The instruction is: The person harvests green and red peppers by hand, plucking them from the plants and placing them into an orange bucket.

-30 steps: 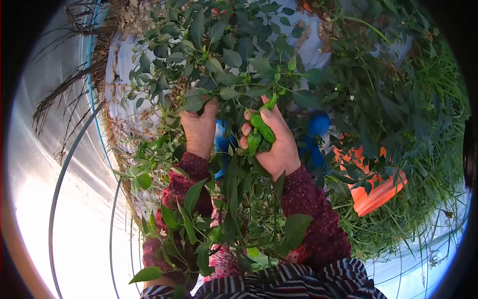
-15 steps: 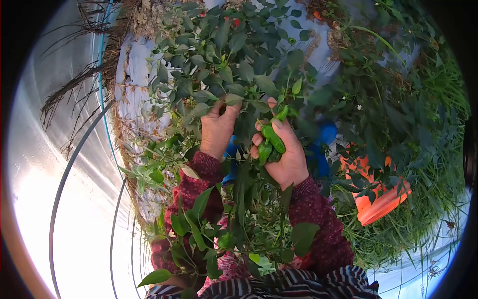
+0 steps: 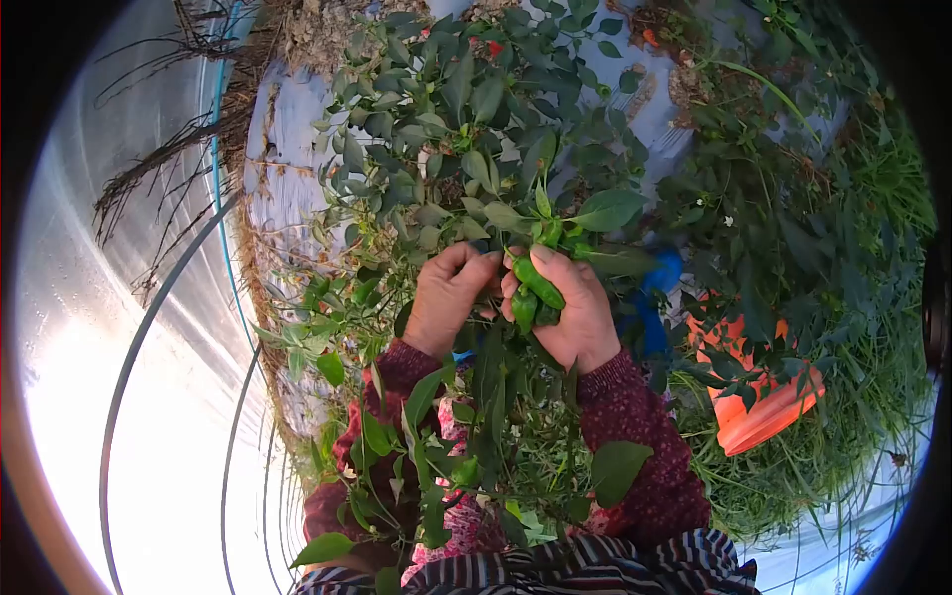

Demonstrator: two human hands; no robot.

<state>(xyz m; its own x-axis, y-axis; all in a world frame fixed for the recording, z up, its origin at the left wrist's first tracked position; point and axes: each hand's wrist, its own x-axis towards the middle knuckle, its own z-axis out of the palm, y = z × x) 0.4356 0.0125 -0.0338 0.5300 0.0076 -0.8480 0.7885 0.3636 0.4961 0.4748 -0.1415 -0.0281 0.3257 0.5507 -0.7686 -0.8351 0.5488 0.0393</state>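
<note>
Several green peppers [image 3: 536, 282] lie in my right hand [image 3: 583, 322], its thumb pressed over the top one and its fingers curled beneath. Green leaves [image 3: 607, 210] of the pepper plant reach out just above that thumb. Close beside it on the left is my left hand [image 3: 442, 302], thumb and fingers pinched together among the foliage. Whatever sits between those fingertips is hidden. The leafy pepper plant [image 3: 486, 99] spreads above both hands, with a small red pepper [image 3: 495, 48] near its top. More leafy stems [image 3: 421, 397] hang across my forearms.
An orange bucket [image 3: 769, 421] lies tilted in the grass on the right, partly behind leaves. Something blue [image 3: 650, 317] shows beside my right hand. Pale ground sheeting [image 3: 283, 178] covers the bed. Dark hoops [image 3: 149, 327] and clear plastic film line the left side.
My left hand has come down and right, nearer the peppers, and its fingers have left the leaf they were behind. My right hand keeps its hold on the peppers.
</note>
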